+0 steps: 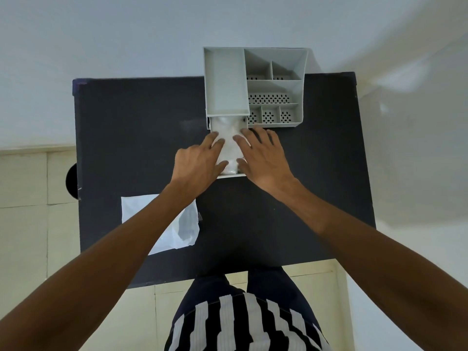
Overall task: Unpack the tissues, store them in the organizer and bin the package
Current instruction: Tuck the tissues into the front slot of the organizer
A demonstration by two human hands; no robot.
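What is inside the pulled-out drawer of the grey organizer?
White tissues lie in the open drawer of the organizer, pressed by the left hand and right hand. The drawer's floor and rear end are covered.

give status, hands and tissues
Left hand and right hand flat on tissues, in drawer of organizer. Package empty on table, unbinned. Nothing in the way.
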